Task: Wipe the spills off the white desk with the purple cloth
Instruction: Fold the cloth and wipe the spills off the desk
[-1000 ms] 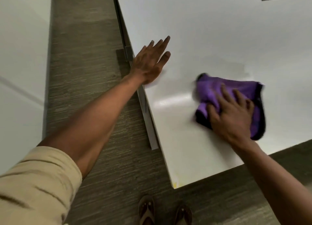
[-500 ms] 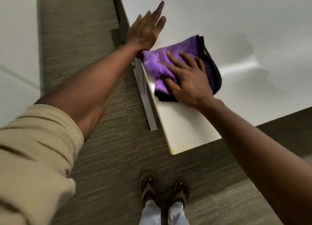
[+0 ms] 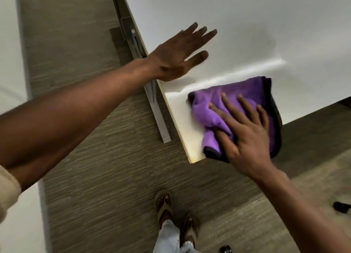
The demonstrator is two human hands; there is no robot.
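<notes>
Looks like an office, or similar workspace. Evidence: large flat white laminate desk top (image 3: 247,15) w/ a thin pale edge band, sitting on a grey metal frame rail (image 3: 131,36) w/ a straight grey leg (image 3: 159,119) along its left side; short-pile grey-brown striped carpet floor (image 3: 95,176), commercial type; another plain white panel surface (image 3: 9,43) at far left, across a narrow aisle of carpet. A small black castor-like part (image 3: 341,207) shows at lower right, blurred.

Brown striped carpet floor (image 3: 95,176), white wall (image 3: 9,43)
</notes>
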